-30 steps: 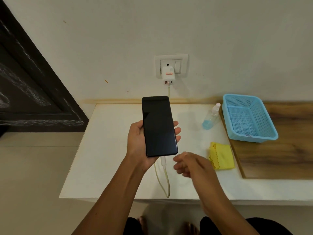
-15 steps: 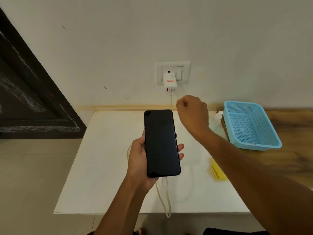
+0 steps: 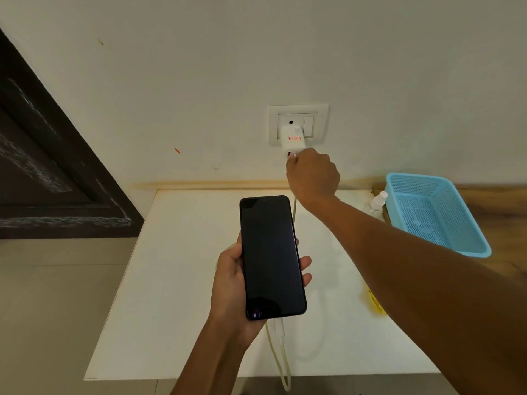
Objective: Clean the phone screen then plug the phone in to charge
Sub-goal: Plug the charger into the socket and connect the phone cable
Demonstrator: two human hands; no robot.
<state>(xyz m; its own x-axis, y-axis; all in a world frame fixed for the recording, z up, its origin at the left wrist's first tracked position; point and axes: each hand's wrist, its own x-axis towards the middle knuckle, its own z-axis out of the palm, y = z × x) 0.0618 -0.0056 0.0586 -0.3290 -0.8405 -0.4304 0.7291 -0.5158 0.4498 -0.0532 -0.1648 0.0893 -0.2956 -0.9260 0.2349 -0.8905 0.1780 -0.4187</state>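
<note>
My left hand (image 3: 231, 283) grips a black phone (image 3: 271, 258) upright above the white table (image 3: 176, 280), its screen dark. A white cable (image 3: 281, 363) is plugged into the phone's bottom edge and loops past the table's front edge. My right hand (image 3: 313, 175) reaches up to the wall, its curled fingers pinching the cable's plug at the underside of the white charger (image 3: 291, 138). The charger sits in the wall socket plate (image 3: 320, 109).
A light blue mesh basket (image 3: 413, 178) stands on a wooden surface at the right. A small clear spray bottle (image 3: 377, 199) stands beside it. My right forearm hides most of a yellow cloth (image 3: 373, 303). A dark door (image 3: 42, 166) is at the left.
My right hand rose from near the phone's bottom edge up to the charger on the wall. My left hand kept hold of the phone with the cable attached.
</note>
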